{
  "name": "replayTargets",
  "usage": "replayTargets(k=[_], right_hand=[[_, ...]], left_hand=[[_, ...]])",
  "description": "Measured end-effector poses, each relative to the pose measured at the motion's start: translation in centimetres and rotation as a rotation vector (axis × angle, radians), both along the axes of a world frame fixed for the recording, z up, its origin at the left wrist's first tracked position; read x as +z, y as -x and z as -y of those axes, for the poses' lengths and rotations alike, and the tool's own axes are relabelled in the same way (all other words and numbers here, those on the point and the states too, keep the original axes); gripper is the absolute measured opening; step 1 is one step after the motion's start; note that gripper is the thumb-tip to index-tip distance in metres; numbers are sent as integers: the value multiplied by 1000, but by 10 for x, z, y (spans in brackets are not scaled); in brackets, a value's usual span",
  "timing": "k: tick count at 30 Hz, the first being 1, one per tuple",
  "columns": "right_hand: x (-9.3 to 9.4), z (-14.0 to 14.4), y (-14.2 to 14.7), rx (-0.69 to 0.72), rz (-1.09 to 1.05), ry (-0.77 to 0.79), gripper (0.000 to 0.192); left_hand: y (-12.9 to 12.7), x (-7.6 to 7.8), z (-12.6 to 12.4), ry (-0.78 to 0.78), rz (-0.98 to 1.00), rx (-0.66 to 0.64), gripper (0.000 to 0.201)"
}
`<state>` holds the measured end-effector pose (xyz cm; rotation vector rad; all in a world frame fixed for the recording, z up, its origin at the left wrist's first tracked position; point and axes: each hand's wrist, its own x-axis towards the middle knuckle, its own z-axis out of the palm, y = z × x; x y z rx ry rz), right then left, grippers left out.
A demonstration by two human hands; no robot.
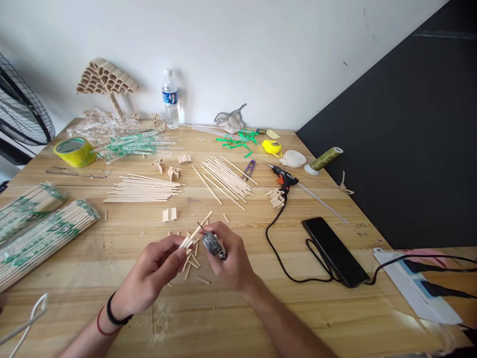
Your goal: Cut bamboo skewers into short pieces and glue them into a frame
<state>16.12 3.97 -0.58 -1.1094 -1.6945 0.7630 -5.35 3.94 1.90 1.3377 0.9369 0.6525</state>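
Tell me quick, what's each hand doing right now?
Left hand: closed, pinching a thin wooden stick.
Right hand: closed around a small metal cutter, held at the stick.

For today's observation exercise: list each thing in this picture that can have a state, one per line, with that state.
left hand: pinching a wooden stick
right hand: closed around a small metal cutter at the stick
water bottle: upright, capped
glue gun: lying on the table, cord attached
phone: screen dark
yellow tape roll: lying flat
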Motion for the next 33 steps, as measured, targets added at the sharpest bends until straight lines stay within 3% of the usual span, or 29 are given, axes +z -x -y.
replayTargets(k=[11, 16, 22, 26, 33], right_hand=[[3, -1, -4, -28, 134, -138, 47], [3, -3, -7, -60, 155, -112, 46], [3, -4, -8, -32, 182, -116, 42], [1, -4, -6, 10, 246, -142, 46], [-1, -4, -5, -13, 275, -148, 42]], left_hand=[[1, 1, 2, -34, 121, 23, 32], [0, 2, 5, -75, 126, 55, 32], [1, -3, 6, -81, 93, -29, 29], [0, -2, 5, -190, 57, -74, 34], [-3, 5, 4, -316, -62, -39, 35]])
